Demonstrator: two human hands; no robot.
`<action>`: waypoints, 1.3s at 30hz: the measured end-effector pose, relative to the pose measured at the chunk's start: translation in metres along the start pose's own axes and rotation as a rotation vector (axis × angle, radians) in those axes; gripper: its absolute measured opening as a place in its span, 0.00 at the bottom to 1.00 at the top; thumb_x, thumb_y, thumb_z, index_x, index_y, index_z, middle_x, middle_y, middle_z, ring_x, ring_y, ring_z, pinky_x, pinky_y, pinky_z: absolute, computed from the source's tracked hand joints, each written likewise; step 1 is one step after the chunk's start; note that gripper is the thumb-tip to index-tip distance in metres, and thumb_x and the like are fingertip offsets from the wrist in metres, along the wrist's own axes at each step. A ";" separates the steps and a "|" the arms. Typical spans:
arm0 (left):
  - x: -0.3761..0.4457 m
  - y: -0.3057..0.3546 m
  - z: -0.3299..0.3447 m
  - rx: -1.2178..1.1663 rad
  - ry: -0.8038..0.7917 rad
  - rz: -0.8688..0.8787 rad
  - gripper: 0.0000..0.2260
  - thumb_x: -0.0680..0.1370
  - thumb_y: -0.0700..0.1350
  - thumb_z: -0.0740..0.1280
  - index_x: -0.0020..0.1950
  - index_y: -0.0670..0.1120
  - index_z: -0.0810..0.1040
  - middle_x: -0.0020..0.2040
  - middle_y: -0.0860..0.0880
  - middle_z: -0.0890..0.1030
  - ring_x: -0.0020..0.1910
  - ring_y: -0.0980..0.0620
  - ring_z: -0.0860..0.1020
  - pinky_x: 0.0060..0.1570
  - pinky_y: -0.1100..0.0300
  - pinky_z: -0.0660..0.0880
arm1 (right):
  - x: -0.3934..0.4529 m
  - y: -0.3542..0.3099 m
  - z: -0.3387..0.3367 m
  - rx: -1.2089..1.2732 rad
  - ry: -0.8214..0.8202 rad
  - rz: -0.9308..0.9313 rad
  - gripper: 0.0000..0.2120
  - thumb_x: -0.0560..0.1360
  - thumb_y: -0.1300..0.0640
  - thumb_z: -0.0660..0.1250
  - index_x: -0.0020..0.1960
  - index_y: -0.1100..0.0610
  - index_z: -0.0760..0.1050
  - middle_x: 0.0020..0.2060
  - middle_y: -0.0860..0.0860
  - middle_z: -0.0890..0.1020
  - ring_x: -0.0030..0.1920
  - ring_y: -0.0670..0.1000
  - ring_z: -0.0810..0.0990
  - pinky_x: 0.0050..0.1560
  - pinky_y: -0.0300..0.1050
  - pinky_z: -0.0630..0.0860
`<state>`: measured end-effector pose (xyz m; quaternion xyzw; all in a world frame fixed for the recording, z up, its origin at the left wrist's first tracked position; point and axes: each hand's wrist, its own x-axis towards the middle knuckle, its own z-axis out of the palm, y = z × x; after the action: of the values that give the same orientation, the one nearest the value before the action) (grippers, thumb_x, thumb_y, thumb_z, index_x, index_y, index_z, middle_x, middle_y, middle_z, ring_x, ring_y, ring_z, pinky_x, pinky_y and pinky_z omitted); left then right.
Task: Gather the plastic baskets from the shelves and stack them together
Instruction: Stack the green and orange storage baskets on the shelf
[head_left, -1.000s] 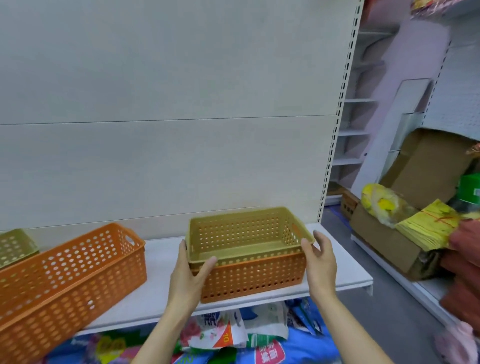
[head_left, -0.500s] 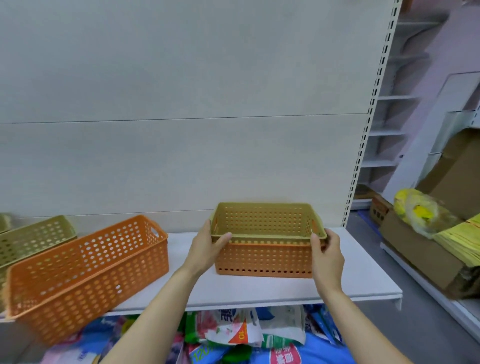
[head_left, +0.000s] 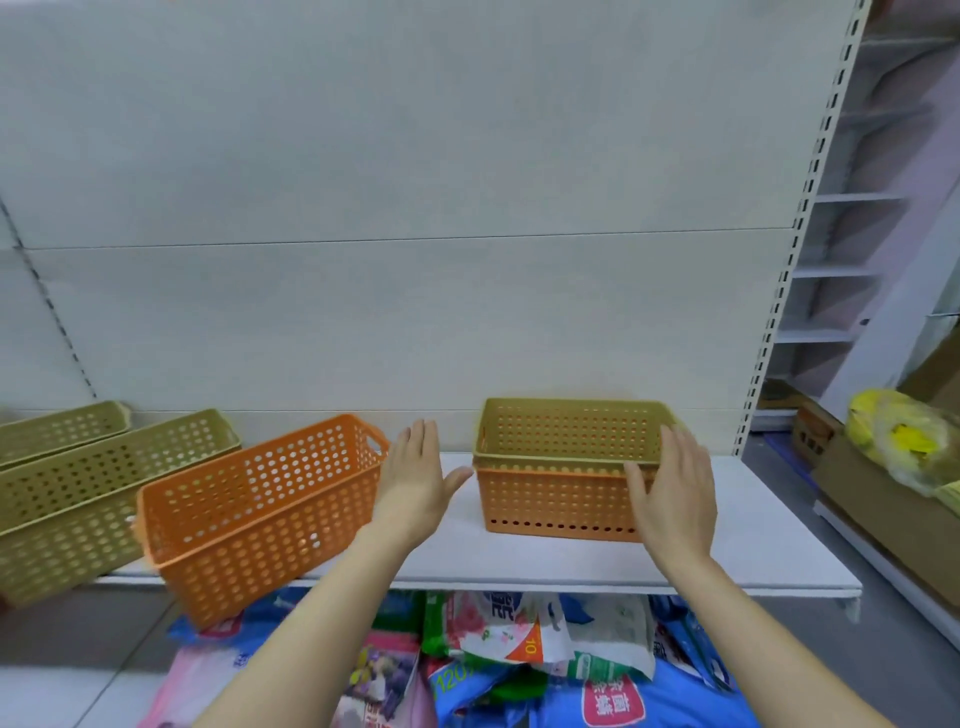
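An olive-green basket is nested inside an orange basket; the pair stands on the white shelf. My left hand hovers open just left of the stack, apart from it. My right hand is open in front of the stack's right end, fingers spread, holding nothing. A long orange basket sits tilted over the shelf's front edge to the left. Two long olive-green baskets lie further left.
A slotted upright bounds the shelf on the right. Cardboard boxes and a yellow bag stand far right. Colourful packets lie below the shelf.
Both hands have let go of the nested stack, which now rests on the shelf. The view has shifted left, bringing more long baskets into sight.
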<state>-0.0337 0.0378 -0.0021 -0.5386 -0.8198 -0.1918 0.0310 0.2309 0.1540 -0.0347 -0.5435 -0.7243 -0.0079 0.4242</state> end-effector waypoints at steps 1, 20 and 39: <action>-0.004 -0.013 -0.004 0.073 0.061 0.021 0.37 0.82 0.62 0.54 0.81 0.40 0.47 0.82 0.42 0.50 0.81 0.43 0.49 0.78 0.49 0.48 | -0.003 -0.012 0.003 -0.029 -0.013 -0.052 0.29 0.78 0.51 0.64 0.74 0.63 0.62 0.73 0.59 0.66 0.74 0.57 0.61 0.75 0.52 0.54; -0.070 -0.232 -0.063 -0.155 0.216 -0.440 0.37 0.81 0.50 0.63 0.79 0.31 0.47 0.80 0.33 0.51 0.79 0.38 0.52 0.77 0.50 0.52 | -0.082 -0.249 0.105 0.127 -0.173 -0.380 0.29 0.77 0.45 0.53 0.68 0.65 0.71 0.65 0.61 0.75 0.67 0.60 0.73 0.70 0.49 0.60; -0.089 -0.300 -0.083 -0.662 0.473 -0.128 0.24 0.84 0.47 0.60 0.80 0.50 0.62 0.77 0.52 0.67 0.76 0.52 0.65 0.74 0.49 0.64 | -0.104 -0.262 0.107 1.173 -0.207 0.459 0.21 0.81 0.62 0.60 0.71 0.47 0.66 0.62 0.45 0.77 0.60 0.44 0.77 0.57 0.48 0.78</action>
<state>-0.2777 -0.1722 -0.0322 -0.4084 -0.7160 -0.5653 0.0316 -0.0370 0.0162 -0.0500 -0.3599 -0.5106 0.5335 0.5702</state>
